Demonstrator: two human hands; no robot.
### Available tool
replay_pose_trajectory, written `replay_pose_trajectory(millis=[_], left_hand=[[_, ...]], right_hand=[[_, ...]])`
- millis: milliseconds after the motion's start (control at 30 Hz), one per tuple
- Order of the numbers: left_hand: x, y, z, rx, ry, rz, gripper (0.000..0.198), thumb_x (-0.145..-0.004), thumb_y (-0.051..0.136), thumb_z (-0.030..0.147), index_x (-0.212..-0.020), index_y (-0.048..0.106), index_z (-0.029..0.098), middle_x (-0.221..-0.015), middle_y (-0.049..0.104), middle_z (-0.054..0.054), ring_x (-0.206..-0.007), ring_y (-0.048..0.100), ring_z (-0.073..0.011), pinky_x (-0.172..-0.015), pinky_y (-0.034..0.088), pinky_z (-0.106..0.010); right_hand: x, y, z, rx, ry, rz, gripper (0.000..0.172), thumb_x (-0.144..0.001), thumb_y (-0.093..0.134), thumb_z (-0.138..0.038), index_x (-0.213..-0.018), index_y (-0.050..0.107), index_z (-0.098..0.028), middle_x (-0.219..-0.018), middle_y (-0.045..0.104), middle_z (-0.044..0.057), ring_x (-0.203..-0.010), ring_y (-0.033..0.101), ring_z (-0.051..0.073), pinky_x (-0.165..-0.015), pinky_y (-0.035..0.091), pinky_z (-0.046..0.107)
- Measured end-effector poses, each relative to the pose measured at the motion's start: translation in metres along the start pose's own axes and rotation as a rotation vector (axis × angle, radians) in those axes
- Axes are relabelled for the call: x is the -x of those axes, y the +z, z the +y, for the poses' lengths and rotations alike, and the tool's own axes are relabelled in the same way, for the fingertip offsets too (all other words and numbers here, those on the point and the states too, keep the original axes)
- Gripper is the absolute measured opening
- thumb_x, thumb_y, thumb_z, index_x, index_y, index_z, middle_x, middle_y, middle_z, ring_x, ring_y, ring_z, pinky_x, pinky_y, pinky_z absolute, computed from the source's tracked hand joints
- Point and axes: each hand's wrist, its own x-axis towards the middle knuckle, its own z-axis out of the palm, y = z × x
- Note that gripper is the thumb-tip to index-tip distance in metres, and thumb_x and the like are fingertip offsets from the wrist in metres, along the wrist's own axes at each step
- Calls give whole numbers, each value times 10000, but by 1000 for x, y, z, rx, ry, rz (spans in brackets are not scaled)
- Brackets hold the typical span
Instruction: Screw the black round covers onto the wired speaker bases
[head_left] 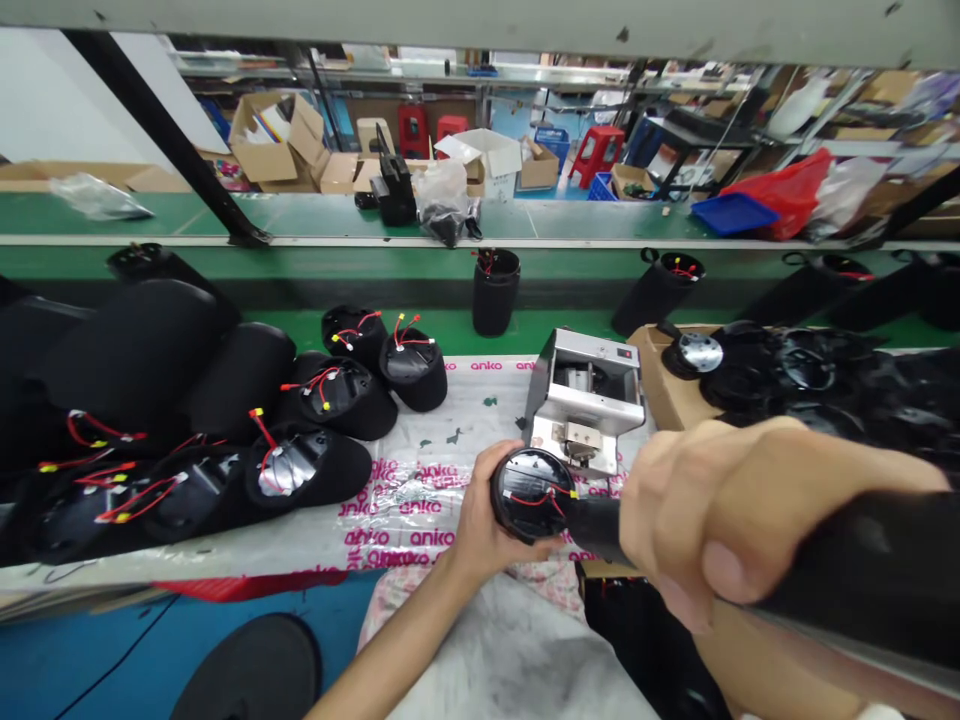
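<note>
I see the left hand [484,512] clasping a wired black cylinder [534,482], the right hand [720,485] clenched on a long black object [862,560].

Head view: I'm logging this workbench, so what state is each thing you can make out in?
Left hand: curled around the round black piece.
Round black piece: held, wired face up.
Right hand: closed around the long black object.
Long black object: gripped.
Metal machine: standing; on or off, cannot tell.
Back black cylinder: upright.
Brown cardboard box: flaps open.
</note>
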Motion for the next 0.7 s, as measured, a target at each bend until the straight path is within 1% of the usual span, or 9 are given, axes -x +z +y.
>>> replay_pose_trajectory(millis=[67, 133, 200, 267, 333, 433, 533, 633, 700], left_hand=[[1, 0, 0, -5, -15, -14, 1121, -747, 995, 760, -1631, 522, 258, -1509, 680, -174, -1410, 711, -405, -1220, 589, -575], [1, 0, 0, -11, -18, -14, 1130, -732, 1014, 741, -1628, 525, 258, -1515, 679, -174, -1418, 706, -408, -1228, 586, -579], [0, 1, 0, -9, -7, -4, 1134, -728, 1027, 719, -1634, 521, 262, -1519, 682, -171, -1419, 704, -406, -1228, 584, -575], [0, 1, 0, -7, 10, 3, 1135, -729, 1035, 698, -1642, 512, 271, -1522, 685, -163, -1417, 705, -400, -1228, 583, -570], [-1, 1, 1, -21, 19, -3, 1148, -719, 1048, 679, -1644, 505, 271, -1521, 689, -162, -1414, 708, -398, -1225, 587, -567], [-2, 1, 2, -52, 21, -11, 1162, -699, 1067, 649, -1636, 504, 256, -1514, 694, -173, -1406, 717, -404, -1209, 601, -562], [-3, 1, 3, -47, 28, -7, 1169, -693, 1074, 644, -1639, 505, 260, -1512, 696, -173, -1404, 720, -404, -1201, 604, -559], [-2, 0, 1, -31, 47, 0, 1165, -710, 1061, 661, -1653, 498, 275, -1518, 695, -165, -1409, 719, -396, -1207, 595, -553], [-2, 0, 1, -42, 48, 0, 1178, -699, 1066, 658, -1652, 492, 273, -1517, 696, -168, -1410, 720, -399, -1211, 596, -556]], right_hand=[[-1, 3, 8, 63, 12, 36, 259, -1119, 702, -373, -1069, 866, -178, -728, 775, 46, -617, 778, 194, -581, 667, 306], [2, -1, 9, 88, 64, -38, 284, -1154, 630, -360, -1076, 842, -188, -777, 794, 48, -627, 784, 179, -577, 674, 306], [5, -6, 9, 96, 87, -70, 219, -1140, 660, -322, -1087, 828, -192, -802, 801, 45, -648, 797, 180, -576, 680, 306], [6, -10, 9, 101, 65, -49, 143, -1103, 728, -289, -1059, 823, -191, -784, 791, 30, -652, 803, 177, -568, 677, 289], [6, -12, 10, 91, 62, -49, 122, -1094, 739, -265, -1062, 824, -183, -774, 788, 29, -659, 809, 178, -576, 683, 289], [3, -14, 12, 50, 78, -98, 203, -1137, 662, -287, -1122, 827, -169, -812, 799, 56, -676, 813, 190, -588, 692, 312], [1, -15, 12, 33, 86, -119, 341, -1185, 553, -351, -1142, 830, -157, -831, 802, 79, -663, 797, 189, -595, 686, 326], [1, -11, 15, 26, 88, -108, 363, -1193, 532, -359, -1137, 837, -169, -811, 798, 74, -665, 809, 192, -593, 685, 308], [2, -7, 19, 16, 80, -68, 365, -1187, 558, -383, -1073, 856, -207, -729, 776, 37, -598, 791, 175, -566, 668, 264]])
